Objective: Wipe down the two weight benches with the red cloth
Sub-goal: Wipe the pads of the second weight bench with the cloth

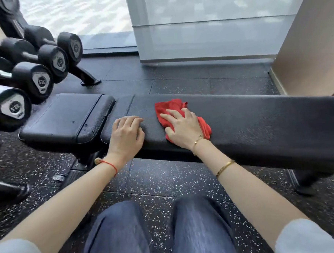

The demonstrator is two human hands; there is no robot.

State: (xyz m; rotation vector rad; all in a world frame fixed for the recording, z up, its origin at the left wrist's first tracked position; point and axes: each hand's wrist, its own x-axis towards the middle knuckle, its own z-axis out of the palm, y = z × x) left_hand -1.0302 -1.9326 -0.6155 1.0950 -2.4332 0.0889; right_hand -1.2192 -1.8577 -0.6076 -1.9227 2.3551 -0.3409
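cloth: the red cloth (178, 113) is being pressed flat onto the long pad (250, 118) of the bench, near the pad's left end, bunched a little under the palm.
right hand: the right hand (182, 128) is being laid on the cloth with fingers spread and nearly straight; nothing is being gripped or pinched, the cloth is only being pushed.
left hand: the left hand (126, 135) is being rested on the pad just left of the cloth, fingers loosely bent over the near edge, nothing being held.
bench: only one bench is being shown (a second one is not in view).
seat: the short seat pad (66, 117) is lying apart from the cloth, with a few small marks on it that cannot be identified.
done: no wet streak or clean patch is being shown, so what is already wiped cannot be told.
left: judged from the cloth's place, the long stretch of pad to the right, the seat pad, and the whole second bench are likely being left for later.
stage: the task is being judged as early.
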